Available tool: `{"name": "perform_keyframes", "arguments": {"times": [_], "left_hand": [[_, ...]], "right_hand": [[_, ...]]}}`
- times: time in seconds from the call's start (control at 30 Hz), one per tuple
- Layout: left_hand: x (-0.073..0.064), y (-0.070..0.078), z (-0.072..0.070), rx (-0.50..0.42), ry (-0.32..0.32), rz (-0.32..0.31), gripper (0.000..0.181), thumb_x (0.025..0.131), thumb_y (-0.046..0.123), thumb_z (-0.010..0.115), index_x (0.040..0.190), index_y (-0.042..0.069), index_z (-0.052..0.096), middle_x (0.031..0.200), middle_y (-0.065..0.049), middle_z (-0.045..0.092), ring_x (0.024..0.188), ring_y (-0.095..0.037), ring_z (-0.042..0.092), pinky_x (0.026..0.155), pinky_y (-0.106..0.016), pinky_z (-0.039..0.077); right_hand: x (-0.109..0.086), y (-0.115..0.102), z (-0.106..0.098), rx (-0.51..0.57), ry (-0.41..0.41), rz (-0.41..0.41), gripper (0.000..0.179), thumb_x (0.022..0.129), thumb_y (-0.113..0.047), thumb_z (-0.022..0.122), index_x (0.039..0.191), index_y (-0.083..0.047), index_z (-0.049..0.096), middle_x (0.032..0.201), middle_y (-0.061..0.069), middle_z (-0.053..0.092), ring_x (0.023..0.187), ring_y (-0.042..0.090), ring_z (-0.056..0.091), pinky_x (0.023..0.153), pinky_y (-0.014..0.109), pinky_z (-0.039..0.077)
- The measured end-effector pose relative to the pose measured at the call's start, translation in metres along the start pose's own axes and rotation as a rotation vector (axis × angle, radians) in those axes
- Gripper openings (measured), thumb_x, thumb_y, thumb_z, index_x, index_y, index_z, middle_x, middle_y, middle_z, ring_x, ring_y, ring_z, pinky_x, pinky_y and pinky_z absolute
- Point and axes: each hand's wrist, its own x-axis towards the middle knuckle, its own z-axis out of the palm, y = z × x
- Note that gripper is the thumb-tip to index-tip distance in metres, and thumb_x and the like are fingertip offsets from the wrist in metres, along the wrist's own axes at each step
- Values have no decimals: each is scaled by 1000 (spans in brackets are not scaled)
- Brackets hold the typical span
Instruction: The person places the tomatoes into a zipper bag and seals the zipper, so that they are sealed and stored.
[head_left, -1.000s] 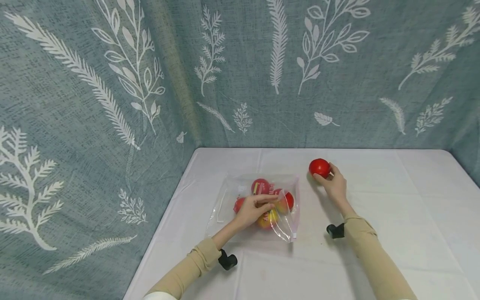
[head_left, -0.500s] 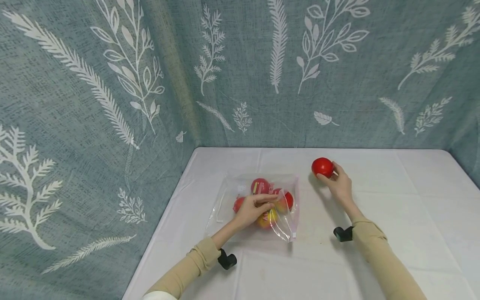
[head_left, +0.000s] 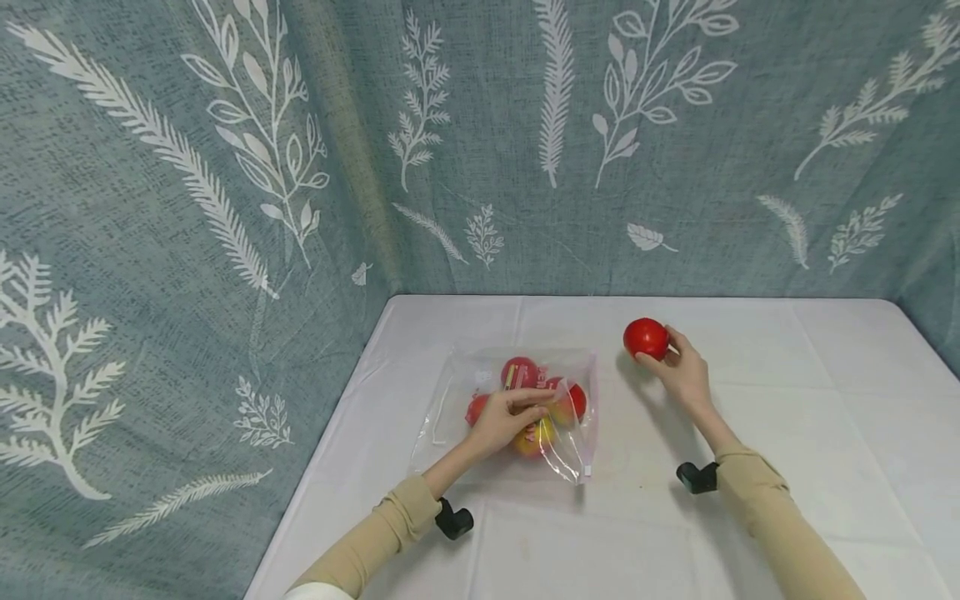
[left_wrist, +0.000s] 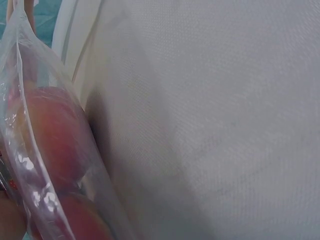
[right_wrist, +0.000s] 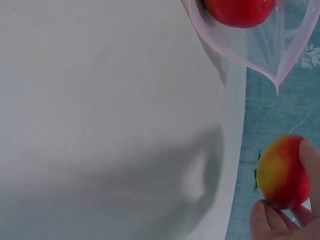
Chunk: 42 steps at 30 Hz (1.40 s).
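A clear zip bag [head_left: 450, 437] lies on the table with several red and yellow fruits [head_left: 520, 374] inside. My left hand [head_left: 508, 421] reaches over it and pinches its edge between thumb and fingers; the left wrist view has the raised plastic close up. To the right of the bag, my right hand [head_left: 684, 375] holds a round red-and-yellow fruit [head_left: 645, 338] by its side above the table. Green bits show on one side of this fruit [right_wrist: 281, 172] in the right wrist view. There, the bag's pinkish mouth [right_wrist: 235, 56] stands parted, with a red fruit [right_wrist: 241, 11] within.
A white cloth covers the table [head_left: 810, 400]. Blue-green curtains [head_left: 510, 150] with white leaf prints hang behind it and along its left side. Small black cameras [head_left: 454, 520] sit at both wrists.
My right hand has shifted slightly right and a little nearer, carrying the fruit with it. The left hand and the bag stay in place.
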Motion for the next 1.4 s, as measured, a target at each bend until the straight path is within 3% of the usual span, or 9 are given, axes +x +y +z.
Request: {"name": "perform_keyframes", "arguments": {"times": [0.2,0.43,0.7,1.13,1.4], "left_hand": [[0,-1,0,-37,-10,-8,29,90,3,62,118,-4,64,117,-23,65,67,-11,57,59,-13,48],[-1,-3,0,3,1,-5,30,90,5,63,119,-1,64,121,-18,65,82,-10,61,64,-13,50],[-1,-1,-1,18,2,-19,30,89,6,63,119,0,65,121,-17,65,87,-9,63,68,-13,51],[0,-3,-1,-3,-4,-10,30,90,5,63,119,-1,64,120,-18,65,78,-13,60,63,-13,49],[0,-2,0,5,-1,1,29,90,5,62,118,-2,64,120,-18,65,86,-20,64,65,-12,50]], "right_hand": [[-6,-1,-2,-26,-20,-22,77,90,-25,66,148,3,23,149,30,31,130,46,41,105,53,38],[-12,0,-2,-38,-35,-30,77,90,-26,66,148,2,23,149,28,32,130,46,42,104,53,39],[-17,2,-3,-57,-76,-45,77,90,-27,66,148,2,24,149,28,31,129,46,42,104,54,39],[-28,2,-2,-65,-128,-77,75,89,-25,66,148,-1,25,148,28,33,128,46,44,101,55,41],[-33,1,-1,-54,-143,-97,75,88,-24,68,147,-1,28,148,27,35,127,45,46,100,52,42]]}}
